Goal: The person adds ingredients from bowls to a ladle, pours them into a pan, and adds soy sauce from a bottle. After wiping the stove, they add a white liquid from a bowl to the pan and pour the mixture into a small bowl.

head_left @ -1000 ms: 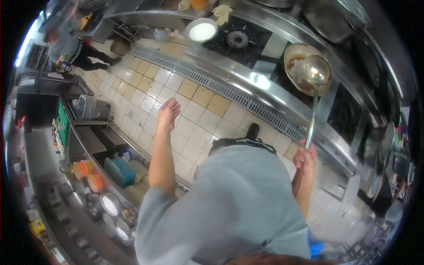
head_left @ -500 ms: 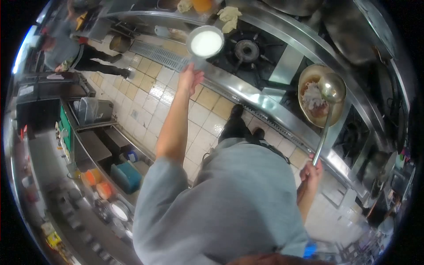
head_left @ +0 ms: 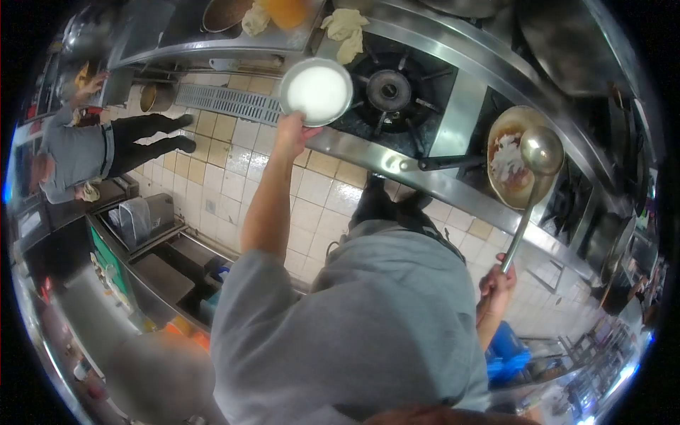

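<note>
A round metal pot (head_left: 284, 85) with smooth white contents is at the left end of the stove front. My left hand (head_left: 290, 134) is closed at its near side, thumb close to the rim; whether it grips a handle there is hidden. In my right hand (head_left: 499, 285) is the long handle of a metal ladle (head_left: 542, 150). The ladle's rounded bowl hangs over the right part of a frying pan (head_left: 513, 193). Inside the pan, white clumps (head_left: 507, 157) lie in a brownish-red sauce. The pan's dark handle points left.
Between pot and pan is a gas burner (head_left: 389, 90), with a crumpled cloth (head_left: 346, 32) behind it. A co-worker (head_left: 85, 152) stands at the far left. A counter with a green board (head_left: 108, 258) runs along the left, and blue containers (head_left: 506, 352) stand lower right.
The view has shifted, and my left hand and the pot appear further left and nearer. The pan's dark handle now shows. The ladle stays over the pan. The co-worker has an arm stretched out.
</note>
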Demonstrator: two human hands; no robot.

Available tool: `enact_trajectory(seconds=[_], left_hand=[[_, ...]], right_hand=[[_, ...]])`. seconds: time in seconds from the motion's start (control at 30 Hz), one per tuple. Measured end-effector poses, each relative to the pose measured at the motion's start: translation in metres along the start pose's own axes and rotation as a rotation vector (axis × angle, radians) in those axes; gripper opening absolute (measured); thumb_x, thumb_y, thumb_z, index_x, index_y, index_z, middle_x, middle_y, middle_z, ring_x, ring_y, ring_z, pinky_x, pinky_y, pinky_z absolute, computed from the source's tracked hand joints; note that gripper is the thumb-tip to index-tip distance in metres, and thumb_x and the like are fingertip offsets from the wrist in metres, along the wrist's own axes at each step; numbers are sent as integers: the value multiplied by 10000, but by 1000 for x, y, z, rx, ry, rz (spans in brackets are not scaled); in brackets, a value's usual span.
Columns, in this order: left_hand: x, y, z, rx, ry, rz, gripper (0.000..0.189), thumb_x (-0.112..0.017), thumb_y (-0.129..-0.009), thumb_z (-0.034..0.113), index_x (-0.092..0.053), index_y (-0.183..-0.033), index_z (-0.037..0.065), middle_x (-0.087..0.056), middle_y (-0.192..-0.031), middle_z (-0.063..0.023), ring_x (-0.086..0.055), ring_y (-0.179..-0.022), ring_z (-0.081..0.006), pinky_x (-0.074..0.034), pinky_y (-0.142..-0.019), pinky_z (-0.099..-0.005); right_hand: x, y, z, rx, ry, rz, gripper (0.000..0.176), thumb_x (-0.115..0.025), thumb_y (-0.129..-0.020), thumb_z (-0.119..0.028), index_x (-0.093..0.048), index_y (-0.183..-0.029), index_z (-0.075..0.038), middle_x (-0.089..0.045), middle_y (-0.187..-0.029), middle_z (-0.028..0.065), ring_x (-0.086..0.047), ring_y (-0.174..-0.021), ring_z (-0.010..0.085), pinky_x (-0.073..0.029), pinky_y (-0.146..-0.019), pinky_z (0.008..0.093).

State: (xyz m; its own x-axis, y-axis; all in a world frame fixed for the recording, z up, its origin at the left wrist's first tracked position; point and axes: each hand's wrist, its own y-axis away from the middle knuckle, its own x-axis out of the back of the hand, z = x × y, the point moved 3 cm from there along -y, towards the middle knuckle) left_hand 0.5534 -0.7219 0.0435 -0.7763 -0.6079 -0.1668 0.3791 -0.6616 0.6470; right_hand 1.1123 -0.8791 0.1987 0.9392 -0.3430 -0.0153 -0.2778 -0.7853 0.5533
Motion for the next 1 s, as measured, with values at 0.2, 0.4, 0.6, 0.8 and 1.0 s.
enact_trajectory(seconds=[0.2, 0.4, 0.6, 0.8, 1.0], left_hand=[[-24, 29, 32, 9, -142, -24, 430, -482, -913, 57, -415, -1298, -123, -623, -1116, -247, -712, -821, -292, -636, -630, -367], [-75, 66, 53, -41, -313, -73, 444, -525, -886, 89, -438, -1271, -114, -635, -1052, -227, -693, -744, -247, -583, -527, -338], [-147, 91, 53, -39, -430, -230, 425, -531, -881, 84, -457, -1262, -89, -665, -973, -187, -695, -703, -225, -554, -489, -297], [-229, 120, 40, -42, -515, -330, 411, -527, -876, 81, -488, -1252, -80, -673, -924, -157, -686, -664, -211, -548, -491, -271], [-303, 135, 25, -90, -605, -447, 433, -519, -869, 83, -500, -1270, -81, -654, -985, -158, -675, -706, -200, -562, -530, -278]], right_hand=[[-3, -3, 3, 8, 20, 11, 362, -590, -888, -134, -528, -1208, 25, -419, -602, -21, -355, -398, 68, -255, -360, 216], [10, -13, 1, -26, 136, 79, 335, -576, -903, -111, -555, -1212, 17, -450, -616, -19, -387, -407, 71, -308, -373, 220], [28, -25, -5, 3, 243, 70, 342, -591, -920, -109, -564, -1227, 39, -504, -631, -8, -461, -446, 86, -383, -411, 245], [45, -35, -12, 7, 279, 51, 333, -594, -912, -69, -560, -1221, 52, -510, -637, -3, -475, -459, 92, -384, -421, 253], [60, -35, -12, -92, 228, -47, 327, -571, -911, -69, -560, -1215, 52, -498, -631, -2, -454, -448, 93, -378, -418, 254]])
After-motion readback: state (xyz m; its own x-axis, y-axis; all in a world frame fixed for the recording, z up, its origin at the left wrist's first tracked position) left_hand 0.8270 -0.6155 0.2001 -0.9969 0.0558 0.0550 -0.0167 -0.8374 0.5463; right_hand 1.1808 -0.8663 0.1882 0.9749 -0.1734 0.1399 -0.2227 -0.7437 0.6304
